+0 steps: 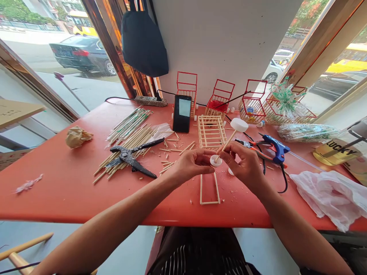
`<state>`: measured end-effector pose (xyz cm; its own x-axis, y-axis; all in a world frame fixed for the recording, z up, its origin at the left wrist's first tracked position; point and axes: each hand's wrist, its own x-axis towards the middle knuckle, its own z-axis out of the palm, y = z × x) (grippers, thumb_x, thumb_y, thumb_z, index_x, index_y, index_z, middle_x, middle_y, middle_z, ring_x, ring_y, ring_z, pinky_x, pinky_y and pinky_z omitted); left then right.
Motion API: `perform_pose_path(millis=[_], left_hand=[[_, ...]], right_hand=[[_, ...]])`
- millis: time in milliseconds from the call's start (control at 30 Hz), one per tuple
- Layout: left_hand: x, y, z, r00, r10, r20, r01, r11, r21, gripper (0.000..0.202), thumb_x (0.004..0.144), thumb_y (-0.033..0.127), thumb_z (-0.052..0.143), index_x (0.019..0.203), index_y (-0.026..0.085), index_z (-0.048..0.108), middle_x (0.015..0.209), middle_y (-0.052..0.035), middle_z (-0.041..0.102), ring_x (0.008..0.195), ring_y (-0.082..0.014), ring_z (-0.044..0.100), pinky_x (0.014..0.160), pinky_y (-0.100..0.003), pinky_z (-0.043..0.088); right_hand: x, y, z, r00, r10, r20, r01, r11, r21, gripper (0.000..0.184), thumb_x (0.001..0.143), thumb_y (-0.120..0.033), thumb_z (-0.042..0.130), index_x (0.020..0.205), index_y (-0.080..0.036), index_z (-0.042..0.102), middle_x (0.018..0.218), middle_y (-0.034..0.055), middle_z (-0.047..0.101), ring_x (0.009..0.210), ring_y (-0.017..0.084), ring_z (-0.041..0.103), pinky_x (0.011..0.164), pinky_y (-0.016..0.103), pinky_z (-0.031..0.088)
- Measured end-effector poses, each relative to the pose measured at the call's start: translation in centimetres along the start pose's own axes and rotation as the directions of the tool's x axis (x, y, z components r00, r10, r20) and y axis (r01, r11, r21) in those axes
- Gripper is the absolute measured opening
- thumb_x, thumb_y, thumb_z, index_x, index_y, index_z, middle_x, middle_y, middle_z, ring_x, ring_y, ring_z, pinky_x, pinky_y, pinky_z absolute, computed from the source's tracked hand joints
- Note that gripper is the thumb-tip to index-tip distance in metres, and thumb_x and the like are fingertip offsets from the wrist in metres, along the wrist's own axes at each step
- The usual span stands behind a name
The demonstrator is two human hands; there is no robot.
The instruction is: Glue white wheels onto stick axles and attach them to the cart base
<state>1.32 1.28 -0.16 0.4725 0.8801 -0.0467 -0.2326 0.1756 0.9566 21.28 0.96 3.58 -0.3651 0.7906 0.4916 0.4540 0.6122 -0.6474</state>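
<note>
A thin wooden stick (229,140) slants up between my hands with a white round cap (239,125) on its upper end. At its lower end the stick meets a second white cap (216,160), which my left hand (197,162) holds between thumb and fingers. My right hand (242,160) pinches the stick close to that lower cap. Below my hands, a rectangular frame of sticks (209,203) lies flat on the table. Just beyond them stands a slatted wooden stick frame (212,131). Another white piece, partly hidden, shows beside my right hand.
On the red table (71,194) lie black-handled cutters (129,156), bundled sticks (129,143) and crumpled paper (78,137). A phone (182,114) leans upright behind. To the right are a blue glue gun (275,147), a white plastic bag (323,194) and red-trimmed stick carts (252,103).
</note>
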Motion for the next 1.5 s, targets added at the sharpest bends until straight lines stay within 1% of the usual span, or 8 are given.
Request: perform_pose_path(millis=[167, 300, 400, 533, 633, 733, 1200, 1500], left_hand=[[0.2, -0.3, -0.2, 0.998, 0.043, -0.036, -0.040, 0.995, 0.089, 0.054, 0.065, 0.021, 0.089, 0.115, 0.013, 0.071, 0.089, -0.0052, 0.076, 0.083, -0.0158, 0.071, 0.082, -0.029, 0.054], [0.1, -0.1, 0.0, 0.971, 0.215, -0.108, -0.183, 0.951, 0.248, 0.040, 0.076, 0.026, 0.083, 0.113, 0.016, 0.073, 0.084, -0.0021, 0.073, 0.075, -0.0130, 0.067, 0.071, -0.025, 0.050], [-0.2, 0.2, 0.3, 0.893, 0.432, -0.123, -0.338, 0.827, 0.450, 0.029, 0.081, 0.027, 0.082, 0.107, 0.018, 0.074, 0.085, -0.0016, 0.073, 0.077, -0.0131, 0.066, 0.068, -0.023, 0.048], [-0.7, 0.4, 0.6, 0.737, 0.674, -0.047, -0.484, 0.575, 0.660, 0.029, 0.084, 0.029, 0.081, 0.108, 0.019, 0.069, 0.091, -0.0018, 0.073, 0.083, -0.0140, 0.067, 0.073, -0.024, 0.051], [-1.1, 0.6, 0.7, 0.642, 0.763, 0.067, -0.512, 0.362, 0.779, 0.034, 0.086, 0.028, 0.079, 0.116, 0.020, 0.065, 0.100, -0.0044, 0.072, 0.092, -0.0162, 0.067, 0.080, -0.027, 0.054], [-1.3, 0.7, 0.8, 0.590, 0.789, 0.171, -0.533, 0.221, 0.816, 0.035, 0.086, 0.023, 0.077, 0.118, 0.020, 0.064, 0.106, -0.0059, 0.070, 0.099, -0.0171, 0.067, 0.086, -0.029, 0.055], [-1.8, 0.8, 1.3, 0.476, 0.833, 0.282, -0.567, 0.046, 0.822, 0.016, 0.093, 0.017, 0.069, 0.109, 0.018, 0.065, 0.100, -0.0048, 0.065, 0.092, -0.0134, 0.067, 0.082, -0.024, 0.056], [-1.7, 0.6, 1.4, 0.489, 0.832, 0.262, -0.557, 0.067, 0.827, 0.013, 0.093, 0.018, 0.069, 0.105, 0.020, 0.065, 0.100, -0.0046, 0.067, 0.092, -0.0137, 0.066, 0.082, -0.025, 0.056]], right_hand=[[0.6, 0.2, -0.7, 0.973, 0.230, 0.018, -0.220, 0.902, 0.371, 0.030, 0.093, -0.048, 0.068, 0.082, -0.020, 0.066, 0.075, 0.0005, 0.064, 0.069, 0.014, 0.056, 0.063, 0.028, 0.043], [1.1, 0.5, -0.9, 0.929, 0.365, 0.055, -0.335, 0.771, 0.542, 0.037, 0.082, -0.057, 0.077, 0.083, -0.020, 0.069, 0.066, -0.0021, 0.057, 0.059, 0.011, 0.045, 0.056, 0.026, 0.036], [1.2, 0.7, -0.7, 0.904, 0.411, 0.119, -0.392, 0.687, 0.612, 0.041, 0.076, -0.059, 0.082, 0.078, -0.020, 0.068, 0.066, -0.0021, 0.056, 0.059, 0.011, 0.044, 0.056, 0.026, 0.035], [1.1, 0.9, -0.4, 0.892, 0.426, 0.151, -0.423, 0.666, 0.614, 0.042, 0.074, -0.059, 0.083, 0.076, -0.020, 0.066, 0.068, -0.0015, 0.057, 0.060, 0.011, 0.044, 0.057, 0.026, 0.034], [0.9, 1.0, -0.2, 0.898, 0.409, 0.164, -0.422, 0.694, 0.583, 0.042, 0.076, -0.060, 0.080, 0.080, -0.020, 0.067, 0.069, -0.0015, 0.057, 0.060, 0.011, 0.043, 0.056, 0.027, 0.032], [0.8, 0.9, 0.1, 0.910, 0.374, 0.180, -0.407, 0.715, 0.568, 0.043, 0.079, -0.061, 0.077, 0.077, -0.020, 0.065, 0.068, -0.0021, 0.056, 0.060, 0.011, 0.041, 0.057, 0.027, 0.032], [0.5, 1.0, 0.4, 0.927, 0.321, 0.196, -0.374, 0.728, 0.574, 0.037, 0.087, -0.056, 0.073, 0.078, -0.020, 0.068, 0.069, -0.0023, 0.056, 0.063, 0.011, 0.042, 0.059, 0.028, 0.031], [0.3, 0.9, 0.3, 0.936, 0.307, 0.175, -0.353, 0.793, 0.496, 0.039, 0.090, -0.057, 0.069, 0.079, -0.020, 0.068, 0.071, -0.0019, 0.058, 0.063, 0.012, 0.044, 0.059, 0.028, 0.032]])
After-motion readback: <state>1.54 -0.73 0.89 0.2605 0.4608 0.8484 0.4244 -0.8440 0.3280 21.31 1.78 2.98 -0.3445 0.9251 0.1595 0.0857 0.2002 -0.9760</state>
